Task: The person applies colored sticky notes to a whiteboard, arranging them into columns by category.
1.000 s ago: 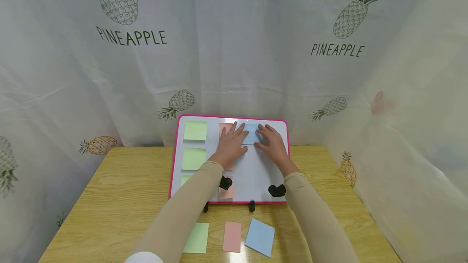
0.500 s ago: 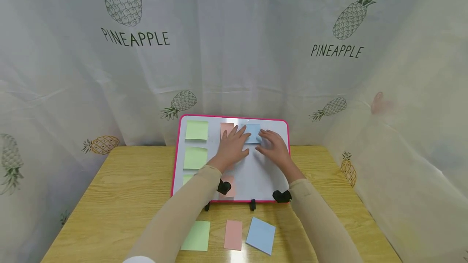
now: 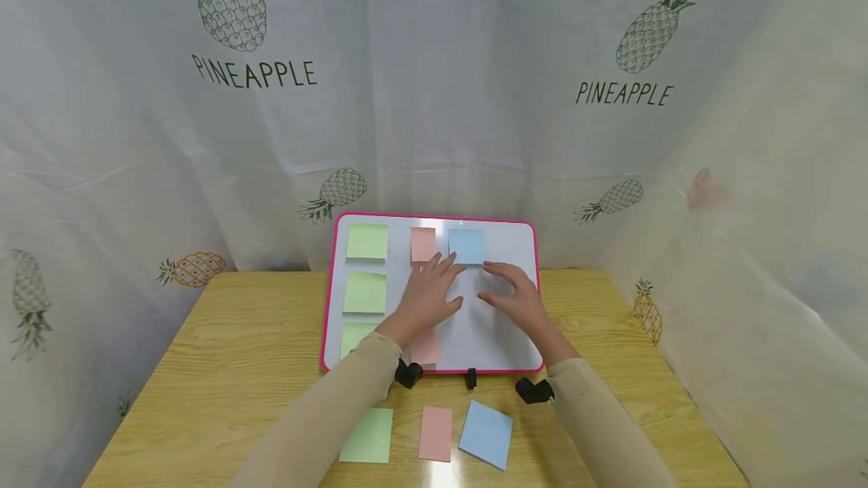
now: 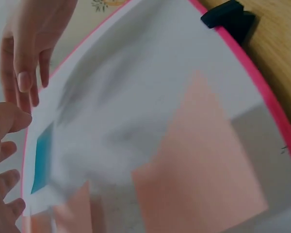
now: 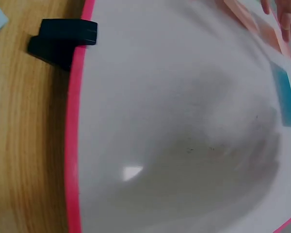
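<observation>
both hands off blue note now, slid down board. left hand & right hand flat, fingers straight, holding nothing. note prob stuck, top row beside pink note.

Both hands, left hand and right hand, seemingly flat, fingers relaxed, arms outstretched

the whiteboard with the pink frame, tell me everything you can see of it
The whiteboard is a glossy white rectangle with rounded corners and a thin pink frame, propped tilted back on small black feet at the far side of the wooden table. Three green notes run down its left, pink notes down the middle, and one blue note sits at the top. The left hand and right hand hover flat over its middle; contact is unclear.
</observation>
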The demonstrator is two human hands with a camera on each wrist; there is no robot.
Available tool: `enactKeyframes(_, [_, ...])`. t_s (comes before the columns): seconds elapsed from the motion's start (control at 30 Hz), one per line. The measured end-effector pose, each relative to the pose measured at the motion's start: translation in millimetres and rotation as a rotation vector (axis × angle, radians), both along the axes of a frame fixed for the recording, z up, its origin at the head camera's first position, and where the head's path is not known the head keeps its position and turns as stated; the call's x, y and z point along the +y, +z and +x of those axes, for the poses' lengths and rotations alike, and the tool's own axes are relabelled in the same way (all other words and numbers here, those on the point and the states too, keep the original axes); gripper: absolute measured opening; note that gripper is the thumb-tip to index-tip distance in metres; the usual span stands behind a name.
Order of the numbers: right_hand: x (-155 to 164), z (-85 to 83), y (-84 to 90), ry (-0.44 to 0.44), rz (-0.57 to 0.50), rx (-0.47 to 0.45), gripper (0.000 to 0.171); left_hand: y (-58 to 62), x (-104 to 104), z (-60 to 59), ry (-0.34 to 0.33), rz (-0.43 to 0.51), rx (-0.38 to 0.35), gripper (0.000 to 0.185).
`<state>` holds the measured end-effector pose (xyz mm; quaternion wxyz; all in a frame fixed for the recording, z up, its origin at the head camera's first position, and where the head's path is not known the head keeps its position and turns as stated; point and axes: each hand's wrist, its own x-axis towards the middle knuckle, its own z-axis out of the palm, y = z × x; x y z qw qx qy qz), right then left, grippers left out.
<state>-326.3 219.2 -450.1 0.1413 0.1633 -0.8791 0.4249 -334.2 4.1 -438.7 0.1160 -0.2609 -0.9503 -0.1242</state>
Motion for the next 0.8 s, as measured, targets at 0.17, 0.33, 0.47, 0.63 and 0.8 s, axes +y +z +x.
enactKeyframes(0.17, [0.7, 15.6, -2.7, 0.037, -0.023, -0.044, 0.051, -5.4, -4.2, 15.2, -0.035, 0.042, -0.045, 0.059])
enactKeyframes(0.33, [1.0, 32.7, -7.2, 0.078, -0.06, -0.082, 0.052, -10.2, -6.8, 32.1, -0.08, 0.086, -0.098, 0.062])
enactKeyframes(0.47, [2.2, 45.2, -15.3, 0.104, -0.097, -0.097, 0.051, -18.9, -8.2, 43.8, -0.112, 0.116, -0.144, 0.062])
enactKeyframes(0.63, [4.7, 63.3, -27.0, 0.153, -0.181, -0.123, 0.05, -34.0, -9.3, 56.4, -0.143, 0.186, -0.152, 0.058])
enactKeyframes(0.8, [10.0, 82.4, -43.2, 0.206, -0.23, -0.142, 0.049, -44.4, -9.2, 70.7, -0.172, 0.264, -0.161, 0.054])
